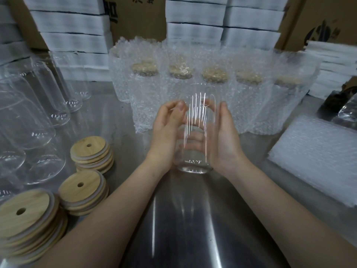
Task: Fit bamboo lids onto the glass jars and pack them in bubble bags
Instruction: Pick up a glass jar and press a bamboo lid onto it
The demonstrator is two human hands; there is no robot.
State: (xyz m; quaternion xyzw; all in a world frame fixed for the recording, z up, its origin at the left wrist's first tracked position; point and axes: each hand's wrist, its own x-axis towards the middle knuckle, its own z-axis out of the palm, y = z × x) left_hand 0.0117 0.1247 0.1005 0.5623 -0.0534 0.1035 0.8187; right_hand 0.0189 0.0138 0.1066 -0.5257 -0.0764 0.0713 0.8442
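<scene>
Head view: my left hand (168, 130) and right hand (225, 139) clasp the near-upright, lidless jar (196, 130); lid stacks (90, 153) lie leftward, nearer my left hand.

Cut-off black print on cardboard box (139, 22), nothing legible

One head-worn camera looks forward and down from close above the left hand (167, 132) and right hand (226, 141), taking in the bagged jars (249, 97) just beyond them.

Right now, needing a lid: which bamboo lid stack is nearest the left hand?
The rearmost stack, beside the left hand; the other two sit nearer the camera.
</scene>
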